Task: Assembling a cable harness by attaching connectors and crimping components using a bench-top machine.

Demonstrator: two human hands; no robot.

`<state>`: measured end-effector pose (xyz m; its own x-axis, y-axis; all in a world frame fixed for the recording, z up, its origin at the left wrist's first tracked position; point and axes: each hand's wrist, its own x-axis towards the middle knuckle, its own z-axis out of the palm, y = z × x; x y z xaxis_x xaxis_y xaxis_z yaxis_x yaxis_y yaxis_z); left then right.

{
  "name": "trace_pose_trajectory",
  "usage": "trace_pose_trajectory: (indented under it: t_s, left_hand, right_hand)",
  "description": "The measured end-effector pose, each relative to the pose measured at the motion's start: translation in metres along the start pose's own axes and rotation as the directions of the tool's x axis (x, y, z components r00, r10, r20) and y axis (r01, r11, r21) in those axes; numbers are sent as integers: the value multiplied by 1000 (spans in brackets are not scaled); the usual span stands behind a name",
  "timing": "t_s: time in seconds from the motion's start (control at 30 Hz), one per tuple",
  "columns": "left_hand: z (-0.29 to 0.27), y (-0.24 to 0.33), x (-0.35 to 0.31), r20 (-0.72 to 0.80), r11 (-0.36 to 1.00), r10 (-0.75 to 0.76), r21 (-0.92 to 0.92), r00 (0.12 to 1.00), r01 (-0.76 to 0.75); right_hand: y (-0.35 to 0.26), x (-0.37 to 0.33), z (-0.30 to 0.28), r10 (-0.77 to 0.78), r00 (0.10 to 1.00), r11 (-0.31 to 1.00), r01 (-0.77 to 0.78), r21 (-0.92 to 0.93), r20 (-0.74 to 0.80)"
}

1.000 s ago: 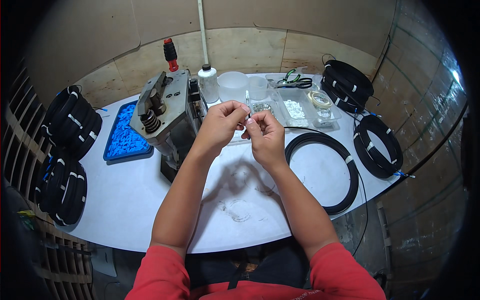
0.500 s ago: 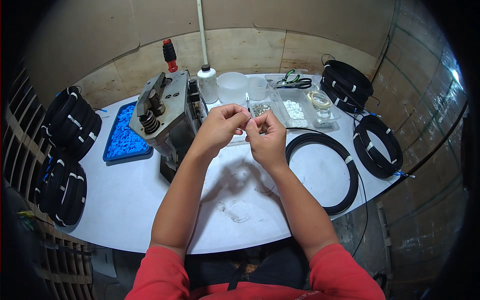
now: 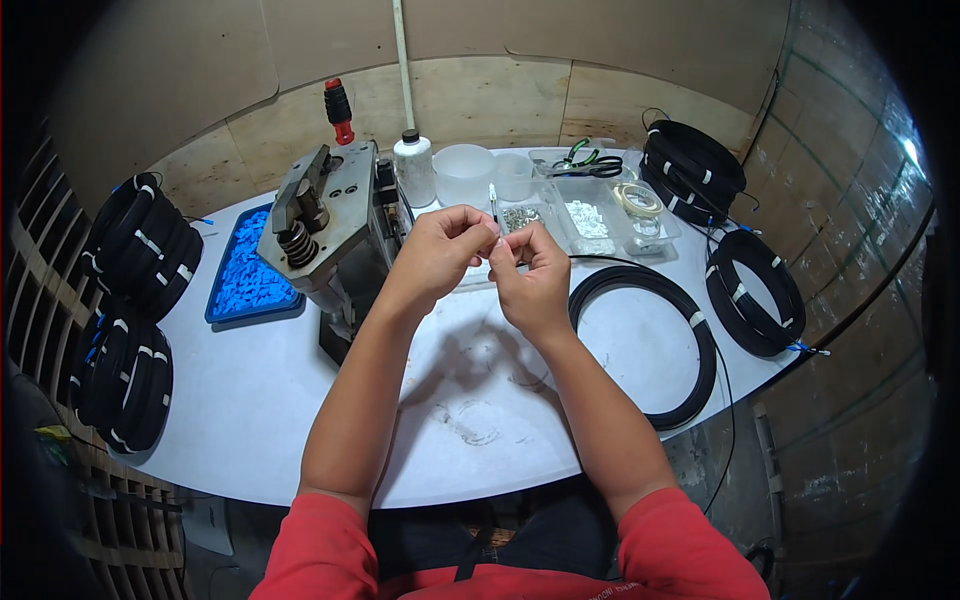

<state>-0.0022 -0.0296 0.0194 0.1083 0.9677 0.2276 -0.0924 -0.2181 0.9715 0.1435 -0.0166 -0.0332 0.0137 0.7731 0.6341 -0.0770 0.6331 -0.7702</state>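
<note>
In front of me, above the middle of the table, the fingertips of my left hand [image 3: 445, 250] and my right hand [image 3: 535, 275] meet in a pinch. Between them a thin black cable end with a white tip [image 3: 493, 197] sticks up. Something small and pale shows at the fingertips, too small to name. Behind my right hand a black cable runs out to a large black cable coil [image 3: 708, 350] lying flat on the table. Beyond my hands sits a clear tray with small metal parts [image 3: 522, 217], and beside it a clear box of small white pieces [image 3: 590, 220].
A metal press [image 3: 325, 225] stands left of my hands, next to a blue tray [image 3: 255, 315] full of blue pieces. Taped black coils lie at the left [image 3: 125, 385] and right [image 3: 755, 290]. Behind are a bottle [image 3: 414, 170], a translucent bowl [image 3: 464, 172] and green-handled pliers [image 3: 580, 158].
Both hands have shifted very slightly to the left, still pinched together, and the white-tipped cable end has moved along with them. Everything else looks the same.
</note>
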Motion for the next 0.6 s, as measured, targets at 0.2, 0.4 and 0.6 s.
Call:
trace_pose_trajectory:
  t_s: [0.2, 0.4, 0.6]
  left_hand:
    - [0, 0, 0, -6, 1000, 10, -14, 1000, -10]
    - [-2, -3, 2, -16, 1000, 21, 12, 1000, -21]
    - [-4, -4, 3, 16, 998, 9, 67, 1000, -10]
  right_hand:
    - [3, 1, 0, -18, 1000, 1000, 18, 10, 0]
    - [-2, 1, 1, -18, 1000, 1000, 18, -10, 9]
    - [0, 0, 0, -25, 1000, 999, 25, -27, 10]
